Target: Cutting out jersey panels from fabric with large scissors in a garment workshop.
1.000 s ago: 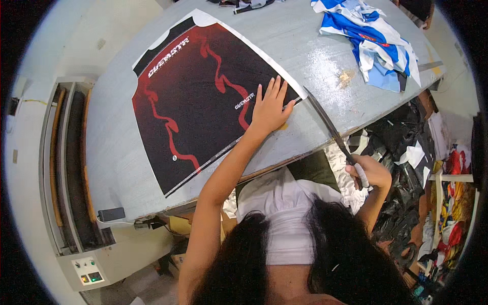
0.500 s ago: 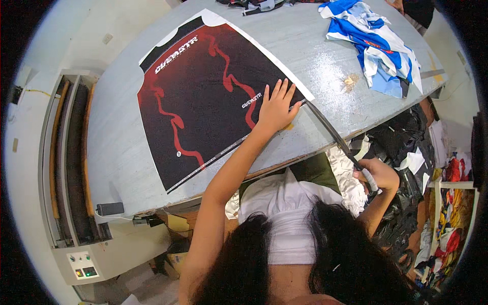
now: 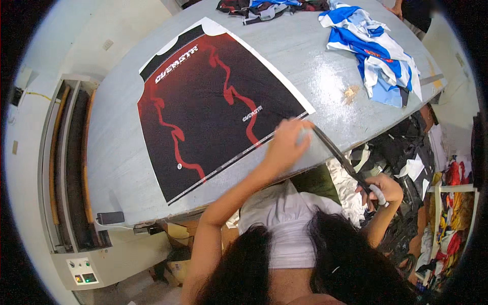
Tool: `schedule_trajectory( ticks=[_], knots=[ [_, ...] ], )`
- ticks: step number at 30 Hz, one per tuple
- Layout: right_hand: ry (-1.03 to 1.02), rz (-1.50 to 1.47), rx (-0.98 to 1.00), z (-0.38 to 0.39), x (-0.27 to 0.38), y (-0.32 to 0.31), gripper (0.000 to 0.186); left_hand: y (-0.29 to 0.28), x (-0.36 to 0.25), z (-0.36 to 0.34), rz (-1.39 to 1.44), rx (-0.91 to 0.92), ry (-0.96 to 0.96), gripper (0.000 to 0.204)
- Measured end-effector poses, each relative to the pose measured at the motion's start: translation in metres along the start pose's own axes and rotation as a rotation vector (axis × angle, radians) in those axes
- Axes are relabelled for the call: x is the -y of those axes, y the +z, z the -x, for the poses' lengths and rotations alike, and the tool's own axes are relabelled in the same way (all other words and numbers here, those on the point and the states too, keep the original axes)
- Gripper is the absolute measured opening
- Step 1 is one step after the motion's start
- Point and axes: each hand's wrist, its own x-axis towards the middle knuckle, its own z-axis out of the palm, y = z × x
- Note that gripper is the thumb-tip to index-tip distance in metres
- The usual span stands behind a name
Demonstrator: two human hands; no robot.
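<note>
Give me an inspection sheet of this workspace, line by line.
Surface: grey table, scuffed, with a small tan scrap.
Job's things: black and red printed sheet lying flat; long dark strip running off its corner.
Clutter: blue and white garments, dark garments at the far edge; fabric piles beside the table.
Grippers: left hand on the sheet's corner; right hand gripping the strip's lower end.
Cables: yellow cable on the wall.
Surroundings: machine with control panel.

Grey worktable [image 3: 325,76], pale floor [image 3: 66,30], fabric scraps [image 3: 406,152] beside
</note>
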Motion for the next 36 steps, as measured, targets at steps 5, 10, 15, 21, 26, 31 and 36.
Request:
schedule_trajectory(
  ticks=[5,10,15,21,26,31,36],
  knots=[
    [-0.034,-0.176,0.004,-0.014,-0.004,-0.010,0.043,0.050,-0.076,0.022,0.207,0.232,0.229,0.048],
    [0.066,-0.157,-0.247,0.001,-0.008,0.001,0.037,0.104,-0.076,0.007,0.104,0.070,0.522,0.041],
    [-0.019,-0.171,-0.353,0.003,-0.012,0.013,0.037,0.103,-0.073,0.001,0.201,0.163,0.518,0.026],
    [0.043,-0.163,-0.364,0.009,-0.022,0.009,0.039,-0.037,-0.120,-0.001,0.875,0.071,0.115,0.013],
    [0.045,-0.096,-0.328,0.004,-0.011,0.009,0.033,-0.048,-0.125,-0.010,0.179,0.077,0.307,0.039],
    [-0.039,-0.290,-0.319,-0.002,-0.013,0.014,0.033,0.042,-0.056,0.018,-0.039,0.208,0.076,0.046],
    [-0.067,-0.325,-0.320,-0.019,-0.002,0.019,0.047,0.061,-0.054,0.016,-0.042,0.133,0.192,0.047]
  ],
)
